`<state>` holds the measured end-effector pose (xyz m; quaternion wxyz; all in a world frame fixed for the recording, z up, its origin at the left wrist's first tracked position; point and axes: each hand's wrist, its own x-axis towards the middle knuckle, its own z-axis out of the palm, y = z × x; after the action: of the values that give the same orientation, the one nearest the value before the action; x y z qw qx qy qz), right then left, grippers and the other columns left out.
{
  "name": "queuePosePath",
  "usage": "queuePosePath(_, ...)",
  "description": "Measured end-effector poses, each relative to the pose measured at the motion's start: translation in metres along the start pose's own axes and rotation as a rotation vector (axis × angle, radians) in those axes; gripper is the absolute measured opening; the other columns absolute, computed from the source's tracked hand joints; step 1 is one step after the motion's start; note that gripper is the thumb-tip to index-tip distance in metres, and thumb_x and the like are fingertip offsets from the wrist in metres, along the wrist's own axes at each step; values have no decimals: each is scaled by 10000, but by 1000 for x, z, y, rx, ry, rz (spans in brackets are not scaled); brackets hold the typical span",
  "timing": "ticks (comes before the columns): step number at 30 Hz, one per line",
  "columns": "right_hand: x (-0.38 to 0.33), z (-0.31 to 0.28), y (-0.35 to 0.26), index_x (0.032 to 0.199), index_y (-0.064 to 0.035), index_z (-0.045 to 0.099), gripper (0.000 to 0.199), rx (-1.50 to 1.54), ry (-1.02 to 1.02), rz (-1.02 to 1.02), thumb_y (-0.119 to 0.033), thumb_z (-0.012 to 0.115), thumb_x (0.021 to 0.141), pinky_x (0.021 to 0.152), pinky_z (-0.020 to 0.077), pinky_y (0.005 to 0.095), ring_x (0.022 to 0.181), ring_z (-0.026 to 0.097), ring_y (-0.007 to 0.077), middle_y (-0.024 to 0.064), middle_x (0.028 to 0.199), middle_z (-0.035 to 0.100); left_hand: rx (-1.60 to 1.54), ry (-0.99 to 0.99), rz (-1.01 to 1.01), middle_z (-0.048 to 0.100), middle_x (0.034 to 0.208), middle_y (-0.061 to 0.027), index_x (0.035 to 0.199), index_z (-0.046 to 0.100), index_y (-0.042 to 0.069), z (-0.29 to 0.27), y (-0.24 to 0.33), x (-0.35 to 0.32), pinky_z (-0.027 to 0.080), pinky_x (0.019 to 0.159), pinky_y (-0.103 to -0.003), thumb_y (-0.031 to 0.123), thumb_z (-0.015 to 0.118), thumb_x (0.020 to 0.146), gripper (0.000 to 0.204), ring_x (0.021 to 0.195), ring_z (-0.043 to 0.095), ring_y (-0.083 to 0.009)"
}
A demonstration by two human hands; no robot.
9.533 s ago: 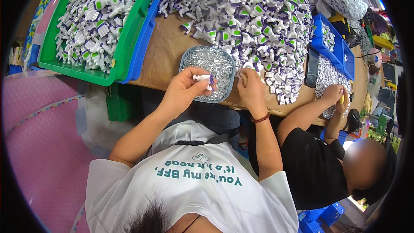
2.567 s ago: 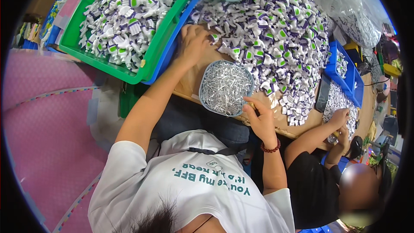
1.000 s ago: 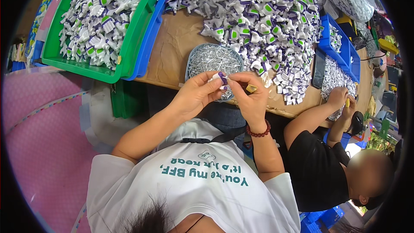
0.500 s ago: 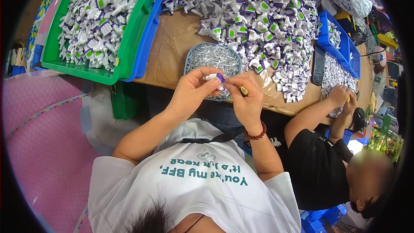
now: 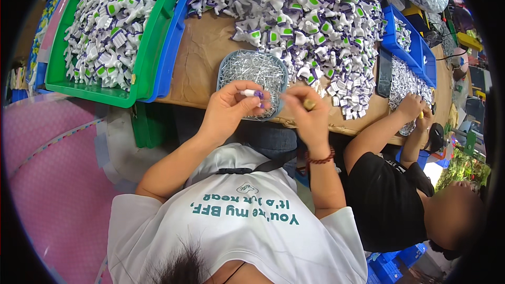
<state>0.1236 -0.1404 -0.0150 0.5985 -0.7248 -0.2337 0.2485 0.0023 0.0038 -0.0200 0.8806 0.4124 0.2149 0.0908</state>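
Observation:
My left hand [image 5: 227, 109] pinches a small white and purple plastic toy part [image 5: 252, 93] between thumb and fingers, over the near side of a grey-blue tub [image 5: 219, 73] of silvery metal pins [image 5: 252, 68]. To the right of it, apart, is my right hand [image 5: 309, 118], its fingertips smeared by motion. A rounded, yellowish-brown end of a small tool [image 5: 309, 104] sticks out of that hand; the rest of the tool is hidden in the fingers. Beyond the tub lies a big heap of white, purple and green toy parts [image 5: 307, 26].
A green tray [image 5: 138, 81] full of similar parts stands at left, over a blue tray [image 5: 167, 68]. Right of the heap are small striped white pieces [image 5: 351, 94], a dark flat box [image 5: 384, 73] and blue bins [image 5: 415, 52]. A co-worker in black [image 5: 389, 205] works at the right.
My right hand has drawn away from the toy part toward the right, keeping the tool. My left hand still holds the part, nearly in place. The view has shifted slightly.

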Motion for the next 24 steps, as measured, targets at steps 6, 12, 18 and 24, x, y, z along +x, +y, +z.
queuePosePath(6, 21, -44, 33, 864, -20, 625, 102, -749, 26, -175, -29, 607, 763, 630, 466, 297, 712, 603, 243, 126, 811, 619, -67, 40, -29, 593, 1037, -160, 1128, 505, 0, -2, 2, 3, 507, 809, -268, 74, 480, 907, 234, 940, 609, -226)
queuePosePath(12, 21, -20, 36, 880, -36, 612, 166, -779, -77, -248, -21, 625, 715, 634, 466, 344, 737, 594, 287, 125, 844, 610, -2, 15, -55, 591, 1052, -154, 1146, 491, 13, -5, 5, 1, 503, 802, -277, 94, 486, 910, 250, 956, 603, -225)
queuePosePath(18, 24, -14, 57, 891, -55, 583, 233, -825, -100, -223, 4, 592, 665, 655, 448, 404, 765, 555, 337, 142, 808, 576, 1, -14, -57, 591, 1055, -152, 1147, 488, 21, -4, 2, 3, 498, 806, -281, 112, 497, 908, 256, 945, 605, -219)
queuePosePath(24, 19, -29, 41, 900, -33, 609, 199, -676, 40, -134, -18, 616, 702, 613, 452, 326, 679, 569, 259, 130, 812, 586, 18, -11, -71, 594, 1046, -148, 1127, 493, 23, -4, 0, 2, 499, 804, -283, 110, 503, 905, 239, 936, 606, -211)
